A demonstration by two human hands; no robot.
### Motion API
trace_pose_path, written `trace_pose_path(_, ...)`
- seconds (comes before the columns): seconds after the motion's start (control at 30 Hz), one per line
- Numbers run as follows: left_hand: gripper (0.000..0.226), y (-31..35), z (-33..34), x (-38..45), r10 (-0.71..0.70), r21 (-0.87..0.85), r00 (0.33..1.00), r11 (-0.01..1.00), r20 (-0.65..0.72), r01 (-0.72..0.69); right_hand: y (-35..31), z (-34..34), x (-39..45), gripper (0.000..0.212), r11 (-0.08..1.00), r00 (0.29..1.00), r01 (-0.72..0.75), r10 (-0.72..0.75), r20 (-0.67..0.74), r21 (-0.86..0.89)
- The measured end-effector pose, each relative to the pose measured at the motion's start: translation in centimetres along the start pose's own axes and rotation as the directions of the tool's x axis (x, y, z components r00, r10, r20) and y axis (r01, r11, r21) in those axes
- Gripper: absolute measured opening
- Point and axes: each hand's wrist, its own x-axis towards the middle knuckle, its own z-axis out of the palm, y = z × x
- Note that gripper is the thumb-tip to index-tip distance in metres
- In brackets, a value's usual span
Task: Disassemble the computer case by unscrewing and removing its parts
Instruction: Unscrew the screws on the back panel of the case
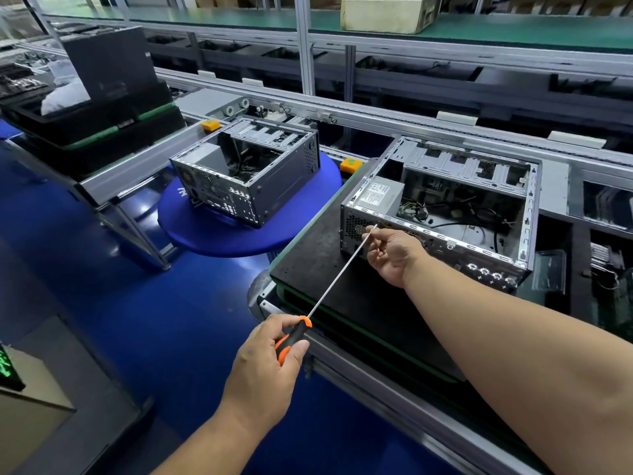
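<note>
An open grey computer case [442, 204] lies on its side on a black pallet [318, 262], with a power supply [380, 195] and loose cables inside. My left hand [270, 358] grips the orange and black handle of a long screwdriver [334, 274]. Its thin shaft runs up and right to the case's rear top edge. My right hand [394, 253] pinches the shaft near the tip, right beside the case's back panel.
A second open case [250, 176] stands on a round blue table [219, 231] to the left. Black stacked trays [92, 111] sit at the far left. An aluminium conveyor frame [394, 389] runs along the pallet's front edge, with shelving behind.
</note>
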Motion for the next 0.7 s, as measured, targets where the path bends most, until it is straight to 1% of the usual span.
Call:
trace_pose_path(0.1,0.032,0.7,0.1,0.0,0.153,0.216,0.988,0.966,-0.022,-0.145,-0.1,0.1,0.1,0.015,1.000,1.000,-0.009,0.009,-0.009,-0.003)
trace_pose_path(0.17,0.032,0.9,0.3,0.0,0.180,0.278,0.983,0.946,-0.020,-0.167,-0.2,0.2,0.0,0.015,0.999,1.000,-0.018,0.017,-0.026,-0.036)
trace_pose_path(0.23,0.025,0.9,0.5,0.0,0.146,0.247,0.988,0.960,-0.039,-0.132,-0.3,0.4,-0.2,0.014,0.985,0.996,-0.004,-0.011,-0.085,-0.171)
trace_pose_path(0.27,0.021,0.8,0.5,0.1,0.112,0.206,0.993,0.973,-0.041,-0.101,-0.5,0.4,-0.4,0.013,0.957,0.989,0.018,-0.060,-0.135,-0.288)
trace_pose_path(0.3,0.019,0.7,0.6,0.1,0.078,0.157,0.996,0.985,-0.031,-0.072,-0.7,0.3,-0.7,0.011,0.906,0.973,0.047,-0.136,-0.186,-0.420)
trace_pose_path(0.33,0.018,0.6,0.6,0.2,0.050,0.111,0.999,0.993,-0.014,-0.048,-1.1,0.2,-1.0,0.011,0.831,0.948,0.083,-0.236,-0.214,-0.549)
trace_pose_path(0.37,0.017,0.5,0.6,0.3,0.027,0.075,1.000,0.997,0.000,-0.027,-1.7,0.2,-1.3,0.014,0.730,0.915,0.143,-0.355,-0.193,-0.668)
trace_pose_path(0.4,0.018,0.5,0.6,0.4,0.011,0.051,1.000,0.999,0.008,-0.011,-2.3,0.1,-1.6,0.016,0.607,0.871,0.229,-0.477,-0.118,-0.761)
trace_pose_path(0.43,0.018,0.5,0.6,0.4,0.003,0.041,1.000,0.999,0.009,-0.004,-3.0,0.1,-1.9,0.018,0.476,0.812,0.323,-0.583,-0.018,-0.818)
trace_pose_path(0.47,0.019,0.5,0.5,0.5,0.005,0.042,1.000,0.999,0.005,-0.005,-3.9,0.1,-2.0,0.019,0.350,0.745,0.387,-0.664,0.066,-0.853)
trace_pose_path(0.5,0.019,0.5,0.5,0.6,0.010,0.050,1.000,0.999,0.002,-0.010,-5.0,0.0,-2.0,0.020,0.230,0.684,0.402,-0.719,0.123,-0.886)
trace_pose_path(0.53,0.018,0.5,0.5,0.6,0.014,0.058,1.000,0.998,0.000,-0.014,-6.1,0.0,-2.0,0.020,0.114,0.642,0.376,-0.748,0.170,-0.920)
trace_pose_path(0.57,0.017,0.6,0.5,0.6,0.019,0.059,1.000,0.998,-0.003,-0.019,-7.2,-0.2,-1.8,0.020,0.007,0.632,0.317,-0.747,0.206,-0.948)
trace_pose_path(0.6,0.017,0.7,0.5,0.6,0.024,0.058,1.000,0.998,-0.006,-0.024,-8.1,-0.6,-1.5,0.021,-0.085,0.658,0.242,-0.718,0.228,-0.967)
trace_pose_path(0.63,0.017,0.8,0.5,0.5,0.028,0.057,1.000,0.998,-0.010,-0.028,-8.6,-1.0,-1.1,0.024,-0.155,0.707,0.168,-0.670,0.229,-0.974)
trace_pose_path(0.7,0.017,0.9,0.6,0.5,0.027,0.060,1.000,0.998,-0.013,-0.027,-8.6,-1.8,-0.2,0.038,-0.243,0.810,0.082,-0.549,0.207,-0.966)
